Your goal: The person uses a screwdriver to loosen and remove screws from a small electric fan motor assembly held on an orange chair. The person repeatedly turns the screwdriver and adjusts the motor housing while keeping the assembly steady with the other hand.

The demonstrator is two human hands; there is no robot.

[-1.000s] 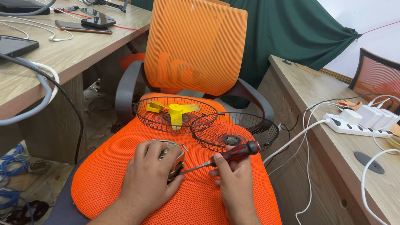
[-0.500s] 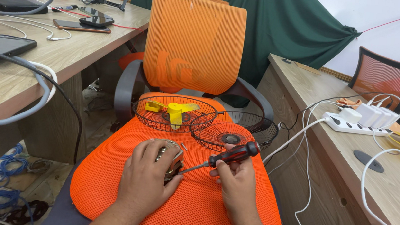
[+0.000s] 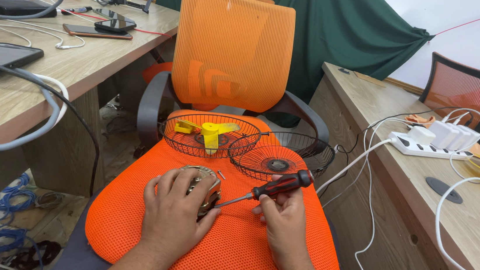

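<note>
Hands first: our left hand (image 3: 177, 212) lies over a small round metal motor (image 3: 204, 188) on the seat of the orange mesh chair (image 3: 223, 251), its fingers (image 3: 184, 182) curled around the part and pressing it down. Our right hand (image 3: 284, 224) has its fingers closed on a screwdriver (image 3: 264, 189) with a red and black handle, and the thin shaft slants down to the left until its tip meets the motor's side. Just behind the motor we see a loose screw (image 3: 221, 175) on the mesh. Farther back on the seat sit two black wire fan guards, the left guard (image 3: 210, 135) holding a yellow fan blade (image 3: 208, 132), the right guard (image 3: 280, 155) beside it and overlapping it slightly.
</note>
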